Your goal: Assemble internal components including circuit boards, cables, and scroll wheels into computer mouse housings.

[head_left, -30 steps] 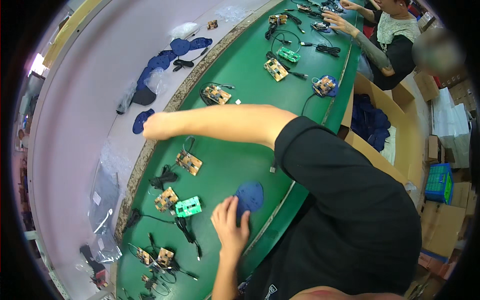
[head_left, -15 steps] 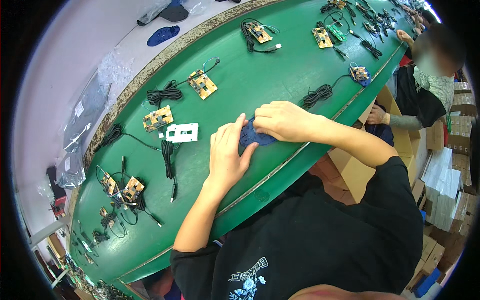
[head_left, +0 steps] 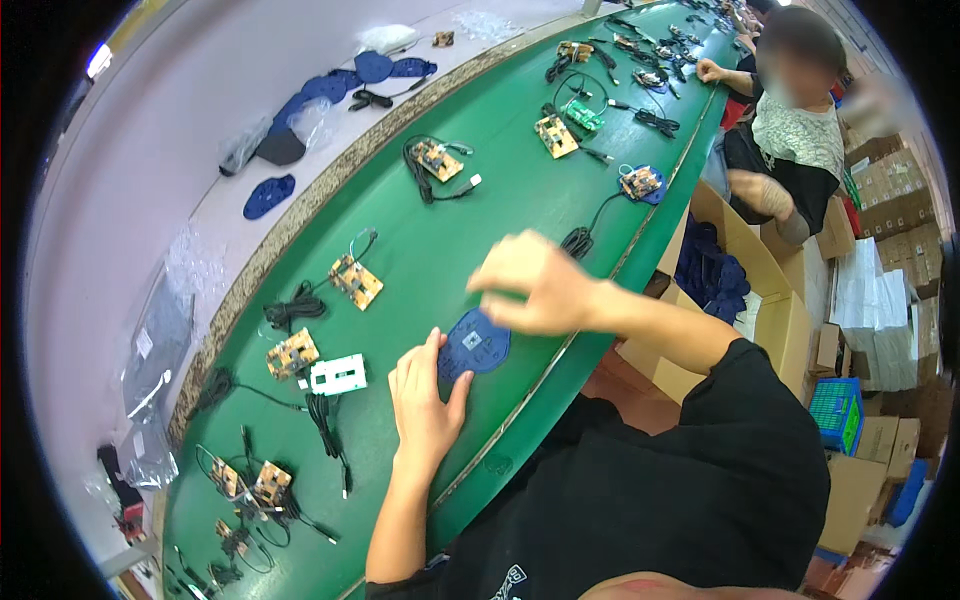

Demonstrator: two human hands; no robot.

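Note:
A dark blue, rounded plastic plate (head_left: 488,352) lies on the green work surface in front of me, with a small pale square at its middle. My left hand (head_left: 424,396) grips its left edge between thumb and fingers. Over the plate's upper right side hovers my right hand (head_left: 540,285), bent at the fingers and smeared by motion. Whether anything is in it cannot be made out. Left of the plate are a white board (head_left: 338,375) with cut-outs and an orange circuit board (head_left: 292,354). Another orange circuit board (head_left: 356,281) lies farther off.
Several circuit boards with black cables (head_left: 322,430) are spread along the green bench (head_left: 440,270). More blue plates (head_left: 268,198) lie on the ledge beyond its rim. At right, a co-worker (head_left: 795,120) is beside an open carton (head_left: 780,340) holding dark blue pieces.
My right hand has lifted off the blue plate and exposed its surface. My left hand still holds the plate's edge. The view has shifted, showing more of the ledge and the carton.

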